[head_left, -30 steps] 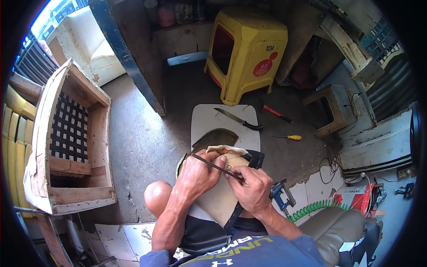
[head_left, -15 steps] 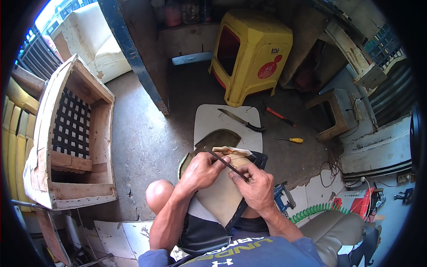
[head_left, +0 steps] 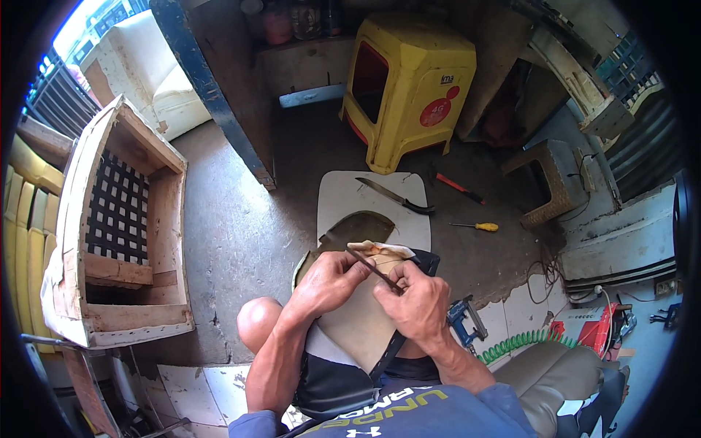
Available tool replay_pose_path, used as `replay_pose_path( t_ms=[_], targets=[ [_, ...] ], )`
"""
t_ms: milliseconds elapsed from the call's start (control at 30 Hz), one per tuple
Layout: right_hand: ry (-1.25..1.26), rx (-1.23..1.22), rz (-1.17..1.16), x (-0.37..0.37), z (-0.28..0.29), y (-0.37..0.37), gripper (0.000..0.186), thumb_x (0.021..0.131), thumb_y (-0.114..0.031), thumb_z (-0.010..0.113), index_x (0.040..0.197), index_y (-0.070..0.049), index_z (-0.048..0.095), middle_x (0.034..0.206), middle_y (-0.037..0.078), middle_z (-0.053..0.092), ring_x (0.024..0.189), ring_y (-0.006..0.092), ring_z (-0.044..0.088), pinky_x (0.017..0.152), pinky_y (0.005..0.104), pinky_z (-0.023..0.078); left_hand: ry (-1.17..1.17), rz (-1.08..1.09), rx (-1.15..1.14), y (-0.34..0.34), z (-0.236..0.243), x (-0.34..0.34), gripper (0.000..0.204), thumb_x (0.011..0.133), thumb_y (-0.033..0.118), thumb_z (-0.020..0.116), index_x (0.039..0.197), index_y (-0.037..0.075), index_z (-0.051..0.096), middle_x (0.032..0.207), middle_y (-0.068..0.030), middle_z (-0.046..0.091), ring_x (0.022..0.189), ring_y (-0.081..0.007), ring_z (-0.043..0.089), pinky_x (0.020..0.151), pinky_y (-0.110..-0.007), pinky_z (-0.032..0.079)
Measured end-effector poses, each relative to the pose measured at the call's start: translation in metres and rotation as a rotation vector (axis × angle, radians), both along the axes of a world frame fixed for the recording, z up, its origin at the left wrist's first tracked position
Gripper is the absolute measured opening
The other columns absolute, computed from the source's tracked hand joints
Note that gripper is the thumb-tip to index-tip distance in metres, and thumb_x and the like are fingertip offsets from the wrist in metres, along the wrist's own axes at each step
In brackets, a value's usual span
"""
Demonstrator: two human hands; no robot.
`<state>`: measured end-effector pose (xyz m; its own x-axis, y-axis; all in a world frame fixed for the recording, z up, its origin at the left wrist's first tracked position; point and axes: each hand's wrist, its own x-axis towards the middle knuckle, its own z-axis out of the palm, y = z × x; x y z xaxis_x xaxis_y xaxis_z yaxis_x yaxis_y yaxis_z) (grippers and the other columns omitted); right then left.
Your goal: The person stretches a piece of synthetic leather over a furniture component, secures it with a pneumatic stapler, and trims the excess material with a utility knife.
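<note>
A thin dark strip [head_left: 372,268] slants between my two hands. My left hand [head_left: 327,283] pinches its upper left part between thumb and fingers. Lower down, my right hand [head_left: 416,301] is closed on the strip's other end. Both hands are just above a piece of upholstery [head_left: 355,327] on my lap, tan on its upper face and edged in black material. A crumpled cream flap [head_left: 387,249] with an orange-brown patch stands at its far edge. Beyond it lies a curved olive piece [head_left: 358,225], partly hidden.
A white board [head_left: 339,191] on the floor carries a knife [head_left: 394,196]. A red-and-black hammer [head_left: 458,187] and yellow screwdriver [head_left: 483,227] lie to its right. A blue staple gun [head_left: 467,321] with a green coiled hose is by my right forearm. Behind stands a yellow stool [head_left: 423,87]; left, a wooden frame [head_left: 175,233].
My right hand has shifted slightly left along the dark strip, closer to my left hand. Both hands still grip the strip. The view has shifted a little.
</note>
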<state>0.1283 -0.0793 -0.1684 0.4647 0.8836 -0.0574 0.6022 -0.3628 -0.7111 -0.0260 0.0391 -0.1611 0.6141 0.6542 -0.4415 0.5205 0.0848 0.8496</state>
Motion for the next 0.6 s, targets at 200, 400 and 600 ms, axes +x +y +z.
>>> replay_pose_path(
  t_ms=[200, 400, 600],
  targets=[
    [0.018, -0.046, -0.048, 0.0, 0.007, 0.009, 0.03, 0.088, -0.035, 0.08, 0.088, -0.006, 0.075, 0.069, 0.012, 0.074, 0.065, 0.0325, 0.075, 0.065, 0.0436, 0.057, -0.153, -0.04, 0.005, 0.003, -0.021, -0.005, 0.044, 0.106, 0.038, 0.067, 0.124, -0.001, 0.074, 0.093, -0.0133, 0.074, 0.085, -0.0147, 0.063, 0.08, -0.036, 0.053],
    [0.155, -0.023, -0.058, 0.006, 0.006, 0.004, 0.032, 0.086, -0.034, 0.082, 0.087, -0.003, 0.077, 0.07, 0.015, 0.074, 0.066, 0.0302, 0.076, 0.066, 0.0404, 0.058, -0.178, -0.177, 0.019, 0.004, -0.006, -0.008, 0.045, 0.098, 0.03, 0.072, 0.127, -0.004, 0.07, 0.098, -0.0219, 0.077, 0.093, -0.0238, 0.074, 0.086, -0.039, 0.057],
    [0.282, -0.08, -0.057, 0.006, 0.024, 0.0, 0.03, 0.088, -0.026, 0.082, 0.086, 0.002, 0.074, 0.072, 0.015, 0.076, 0.061, 0.02, 0.075, 0.059, 0.0357, 0.056, -0.203, -0.178, 0.091, -0.008, -0.009, -0.014, 0.046, 0.09, 0.023, 0.076, 0.127, -0.004, 0.07, 0.105, -0.0245, 0.077, 0.095, -0.0339, 0.077, 0.085, -0.041, 0.059]
  ],
)
